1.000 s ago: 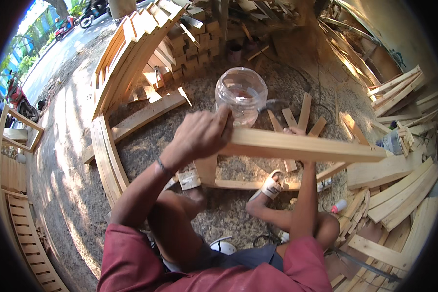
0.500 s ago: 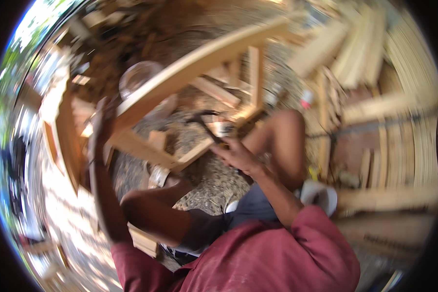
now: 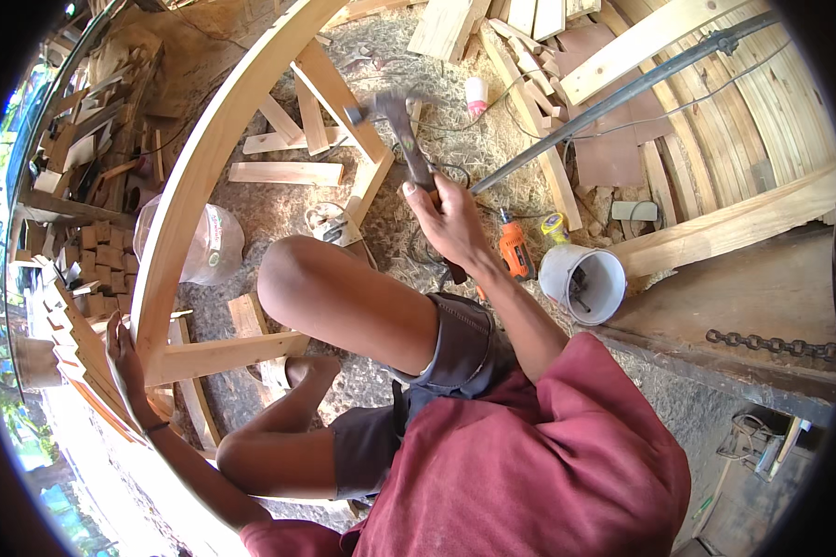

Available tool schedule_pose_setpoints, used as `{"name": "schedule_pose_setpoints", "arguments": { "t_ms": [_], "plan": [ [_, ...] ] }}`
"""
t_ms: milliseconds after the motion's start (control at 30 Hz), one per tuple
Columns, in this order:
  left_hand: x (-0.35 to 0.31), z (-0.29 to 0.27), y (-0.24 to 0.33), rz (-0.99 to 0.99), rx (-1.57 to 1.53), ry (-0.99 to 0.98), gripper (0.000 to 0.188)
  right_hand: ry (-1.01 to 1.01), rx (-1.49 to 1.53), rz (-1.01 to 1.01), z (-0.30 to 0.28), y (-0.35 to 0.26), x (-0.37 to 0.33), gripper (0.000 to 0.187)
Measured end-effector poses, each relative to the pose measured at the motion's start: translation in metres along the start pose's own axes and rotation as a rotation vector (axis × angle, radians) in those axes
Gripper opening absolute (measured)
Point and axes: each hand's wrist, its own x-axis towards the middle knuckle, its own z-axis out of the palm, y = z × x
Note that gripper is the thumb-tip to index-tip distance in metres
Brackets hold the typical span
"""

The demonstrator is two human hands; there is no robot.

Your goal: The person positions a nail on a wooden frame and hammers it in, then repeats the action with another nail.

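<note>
My right hand (image 3: 446,218) is wrapped round the handle of a claw hammer (image 3: 403,135), its thumb along the grip. The dark hammer head is raised, above the ground near the frame's far corner. A pale wooden frame (image 3: 188,186) of long, slightly bowed boards stands beside my legs at the left. Against the outer side of its near corner lies my left hand (image 3: 125,362), fingers stretched along the wood; its thumb is not plain to see. A crosspiece (image 3: 223,357) runs from that corner towards my foot.
An orange power tool (image 3: 515,249), a yellow tape measure (image 3: 555,226) and a white bucket (image 3: 581,283) with dark bits inside stand on my right. Beyond them, a metal bar (image 3: 604,107) crosses stacked boards (image 3: 762,102). A clear plastic container (image 3: 215,243) sits behind the frame; offcuts (image 3: 102,255) are piled left.
The view has turned, so the frame appears steeper and farther left. My right hand has swung the hammer upward, its head now pointing away from me. My left hand stays at the frame's near corner.
</note>
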Motion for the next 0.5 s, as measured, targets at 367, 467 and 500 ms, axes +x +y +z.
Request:
{"name": "schedule_pose_setpoints", "arguments": {
  "t_ms": [367,467,500],
  "plan": [
    [-0.017,0.004,0.026,-0.065,-0.023,0.029,0.025,-0.196,-0.255,0.592,0.050,0.298,-0.054,0.028],
    [-0.026,0.000,0.021,-0.078,0.012,0.043,0.022,-0.098,0.061,0.828,0.047,0.272,-0.043,0.032],
    [-0.030,-0.008,0.023,-0.103,0.058,0.042,0.022,-0.068,0.163,0.874,0.049,0.278,-0.037,0.036]
  ]
}}
